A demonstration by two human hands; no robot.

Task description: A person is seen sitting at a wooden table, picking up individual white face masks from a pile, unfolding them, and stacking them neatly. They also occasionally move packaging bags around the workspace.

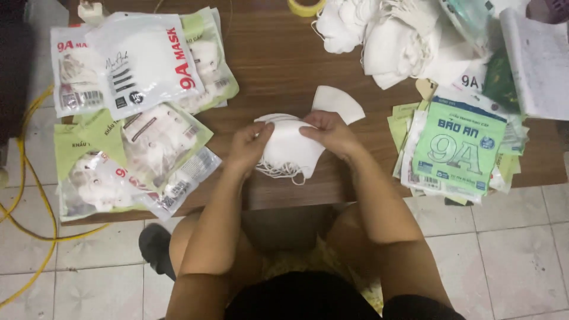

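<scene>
A small stack of white face masks (288, 148) lies near the front edge of a low brown wooden table (278, 65), their ear loops hanging out at the bottom. My left hand (249, 148) grips the stack's left side. My right hand (329, 134) presses on its upper right part, fingers curled over the top mask. One more white mask (339, 103) lies flat just behind my right hand.
Filled mask packets (136, 106) are piled at the table's left. A stack of flat green and white packets (459, 145) sits at the right. Loose white masks (394, 35) heap at the back, beside a tape roll (306, 7). Yellow cable (24, 195) runs over the tiled floor.
</scene>
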